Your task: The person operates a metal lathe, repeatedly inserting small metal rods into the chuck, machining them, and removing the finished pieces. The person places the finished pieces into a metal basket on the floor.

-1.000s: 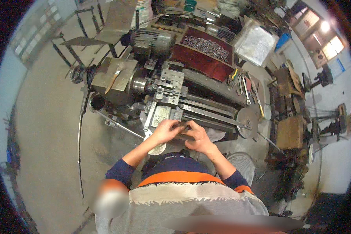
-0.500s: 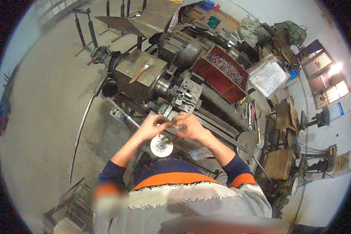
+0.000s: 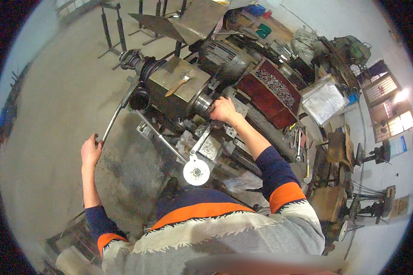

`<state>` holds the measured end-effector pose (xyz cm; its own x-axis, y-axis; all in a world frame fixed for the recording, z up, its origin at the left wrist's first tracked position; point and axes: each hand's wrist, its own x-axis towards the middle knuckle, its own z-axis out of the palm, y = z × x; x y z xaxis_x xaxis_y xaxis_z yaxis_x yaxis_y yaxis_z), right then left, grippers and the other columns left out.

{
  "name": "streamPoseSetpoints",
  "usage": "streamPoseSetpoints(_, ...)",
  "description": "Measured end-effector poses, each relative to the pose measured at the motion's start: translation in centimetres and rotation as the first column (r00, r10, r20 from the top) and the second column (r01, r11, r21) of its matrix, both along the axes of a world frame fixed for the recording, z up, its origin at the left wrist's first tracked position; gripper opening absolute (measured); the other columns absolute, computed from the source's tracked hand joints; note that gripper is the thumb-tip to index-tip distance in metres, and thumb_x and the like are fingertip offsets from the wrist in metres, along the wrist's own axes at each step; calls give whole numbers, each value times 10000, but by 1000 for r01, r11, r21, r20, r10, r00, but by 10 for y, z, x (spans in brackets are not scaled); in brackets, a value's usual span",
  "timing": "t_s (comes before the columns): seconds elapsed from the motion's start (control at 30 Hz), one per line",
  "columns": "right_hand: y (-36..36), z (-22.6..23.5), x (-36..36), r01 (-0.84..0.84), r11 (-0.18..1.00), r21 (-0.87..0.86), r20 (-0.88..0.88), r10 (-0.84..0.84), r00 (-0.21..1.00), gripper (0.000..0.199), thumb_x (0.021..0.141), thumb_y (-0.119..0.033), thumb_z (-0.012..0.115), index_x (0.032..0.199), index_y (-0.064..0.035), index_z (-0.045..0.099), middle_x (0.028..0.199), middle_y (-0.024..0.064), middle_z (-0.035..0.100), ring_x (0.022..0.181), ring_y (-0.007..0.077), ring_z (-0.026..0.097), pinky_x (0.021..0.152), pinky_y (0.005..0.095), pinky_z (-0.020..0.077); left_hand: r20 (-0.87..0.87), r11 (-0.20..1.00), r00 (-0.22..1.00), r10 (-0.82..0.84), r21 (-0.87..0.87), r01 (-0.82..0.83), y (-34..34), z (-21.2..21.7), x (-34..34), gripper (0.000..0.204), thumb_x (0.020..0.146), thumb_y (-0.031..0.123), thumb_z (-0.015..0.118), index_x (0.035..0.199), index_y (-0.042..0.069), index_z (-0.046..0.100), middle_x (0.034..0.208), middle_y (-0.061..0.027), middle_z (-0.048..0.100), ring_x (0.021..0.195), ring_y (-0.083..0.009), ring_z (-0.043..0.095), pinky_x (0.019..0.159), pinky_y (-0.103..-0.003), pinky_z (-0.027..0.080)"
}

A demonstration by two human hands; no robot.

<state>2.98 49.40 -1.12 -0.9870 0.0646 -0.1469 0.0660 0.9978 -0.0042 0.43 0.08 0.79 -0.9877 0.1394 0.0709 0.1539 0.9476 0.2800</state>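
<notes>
My left hand [image 3: 92, 151] is closed round a long metal lever [image 3: 111, 124], which slopes up to the left end of a lathe headstock [image 3: 176, 85]. At the shiny spindle chuck [image 3: 201, 104] is my right hand [image 3: 222, 110], fingers pressed together at its face. Whatever those fingers pinch is hidden by the hand. Below my right hand lies the carriage [image 3: 209, 149], with a white round handwheel [image 3: 196, 172] on its near side. A brush [image 3: 177, 85] with a wooden handle rests on top of the headstock.
Behind the lathe bed sits a red tray [image 3: 257, 94] heaped with small metal parts. Wrenches [image 3: 299, 144] lie to its right, near a silvery sheet-covered box [image 3: 325, 101]. An electric motor [image 3: 227, 57] stands behind the headstock. More machines [image 3: 335, 201] line the right wall.
My hands were together in front of the carriage and have parted. The left has gone out to the lever and gripped it; the right has moved up to the chuck. The lever has swung slightly.
</notes>
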Motion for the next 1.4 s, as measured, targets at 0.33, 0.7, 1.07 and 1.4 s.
streamPoseSetpoints(0.33, 4, -4, -13, -34, 995, -95, 45, 38, 998, 308, 515, -235, 604, 803, -168, 690, 812, 112, 617, 824, 281, 562, 715, 380, 451, 132, 996, 988, 74, -63, -66, -16, -70, -22, 234, 715, 183, 592, 874, 18, 545, 815, -212, 590, 794, -375, 566, 685, -449, 456)
streamPoseSetpoints(0.7, 5, 4, -4, -173, 970, -174, -128, 152, 980, 223, 509, -199, 609, 691, -84, 664, 698, 113, 613, 711, 286, 550, 666, 359, 460, 38, 867, 999, -15, -497, 32, -90, -50, -173, 126, 665, 81, 549, 754, 78, 638, 804, -154, 619, 776, -285, 607, 669, -391, 491)
streamPoseSetpoints(1.07, -17, 41, 35, -86, 994, -69, -326, 59, 944, 337, 483, -146, 597, 813, -85, 633, 964, 71, 573, 935, 283, 481, 802, 417, 384, -586, 884, 802, -116, 308, 353, -1, -74, -153, 262, 709, 109, 549, 956, 33, 594, 906, -150, 610, 818, -292, 583, 710, -370, 454)
streamPoseSetpoints(1.4, 16, 31, 226, 320, 936, -146, -277, -349, 895, 305, 491, -103, 602, 793, -68, 634, 911, 99, 592, 851, 306, 517, 757, 399, 419, 434, 855, 857, -277, -295, 426, 120, -292, -154, 303, 690, 262, 595, 941, 94, 611, 901, -149, 619, 844, -286, 601, 734, -357, 480)
